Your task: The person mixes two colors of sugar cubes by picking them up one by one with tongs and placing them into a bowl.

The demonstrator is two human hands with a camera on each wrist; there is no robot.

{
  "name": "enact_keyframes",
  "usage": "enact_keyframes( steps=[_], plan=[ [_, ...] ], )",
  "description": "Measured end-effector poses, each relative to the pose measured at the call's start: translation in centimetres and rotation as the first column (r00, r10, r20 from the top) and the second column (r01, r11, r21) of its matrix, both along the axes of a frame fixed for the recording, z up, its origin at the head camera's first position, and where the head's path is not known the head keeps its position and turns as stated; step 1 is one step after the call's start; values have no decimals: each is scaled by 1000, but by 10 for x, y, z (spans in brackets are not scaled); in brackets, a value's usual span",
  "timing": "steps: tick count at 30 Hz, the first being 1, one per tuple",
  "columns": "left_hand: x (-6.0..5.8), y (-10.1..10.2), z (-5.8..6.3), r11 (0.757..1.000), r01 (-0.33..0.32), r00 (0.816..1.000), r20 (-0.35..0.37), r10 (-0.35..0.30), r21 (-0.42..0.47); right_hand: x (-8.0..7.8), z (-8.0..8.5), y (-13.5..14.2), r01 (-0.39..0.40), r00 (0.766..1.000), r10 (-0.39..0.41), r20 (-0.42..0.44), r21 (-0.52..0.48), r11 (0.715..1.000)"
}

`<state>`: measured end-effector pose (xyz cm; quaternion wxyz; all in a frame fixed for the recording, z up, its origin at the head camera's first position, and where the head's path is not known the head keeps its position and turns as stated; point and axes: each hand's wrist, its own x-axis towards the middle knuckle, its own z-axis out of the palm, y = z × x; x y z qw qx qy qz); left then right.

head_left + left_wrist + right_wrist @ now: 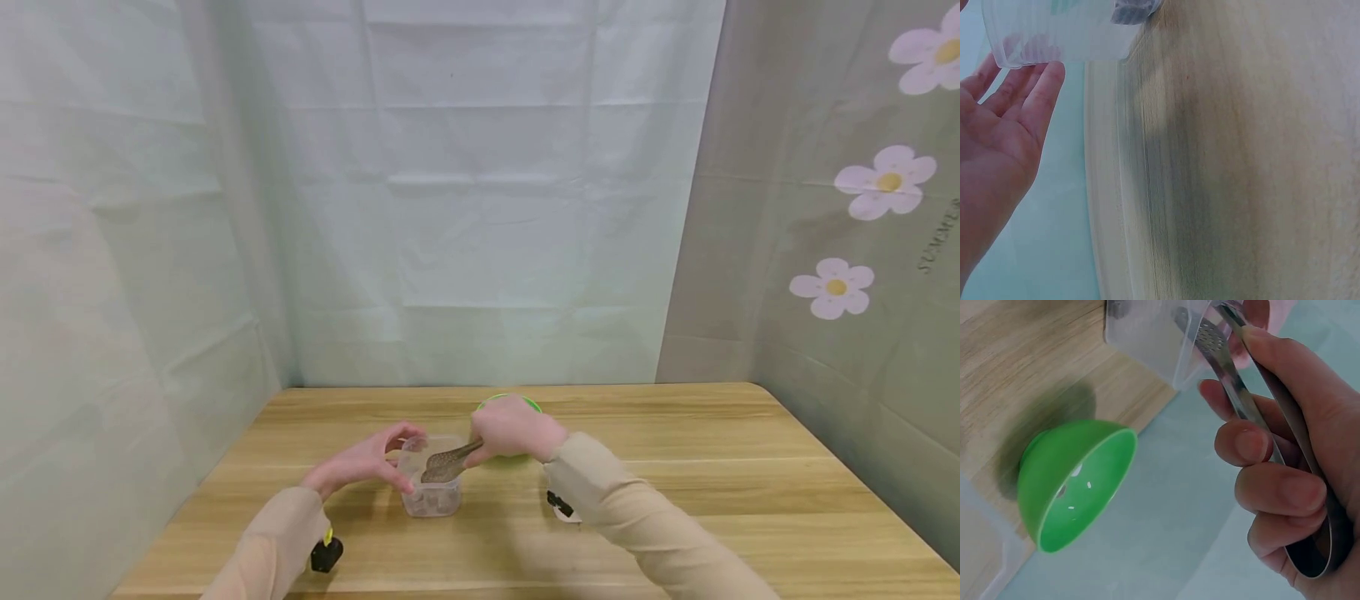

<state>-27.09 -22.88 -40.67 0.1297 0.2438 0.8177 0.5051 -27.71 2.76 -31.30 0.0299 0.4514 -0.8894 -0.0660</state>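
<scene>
A clear plastic container (431,500) stands on the table, with several small pieces at its bottom too blurred to name. My left hand (367,462) holds its left side, thumb at the near rim and fingers at the far side. In the left wrist view, the fingertips touch the container's wall (1085,37). My right hand (1297,469) grips metal tongs (1241,394), folded around both arms. Their perforated tips (447,467) reach down into the container's opening. Just behind the right hand is a green bowl (1054,469), mostly hidden by that hand in the head view.
A translucent plastic edge (991,550) shows at the lower left of the right wrist view. Small black devices sit at the left wrist (326,554) and right wrist (559,504). The wooden table (712,483) ends at pale hanging curtains (480,250) behind and beside it.
</scene>
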Motion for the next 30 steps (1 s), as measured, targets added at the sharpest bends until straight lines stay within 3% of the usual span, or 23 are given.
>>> enact_keyframes(
  steps=[10,19,26,30],
  plan=[
    [7,2,1,1000,1,1000,5,-1,7,13,4,-20,41,999,-41,1,91,995],
    [10,4,1,1000,9,1000,15,-10,16,14,-2,-31,72,995,-58,-84,178,981],
    [10,4,2,1000,16,1000,13,-17,20,15,-3,-32,44,995,-27,-100,179,983],
    [10,3,1,1000,6,1000,3,-6,8,13,1,-24,4,997,6,-81,130,991]
  ],
)
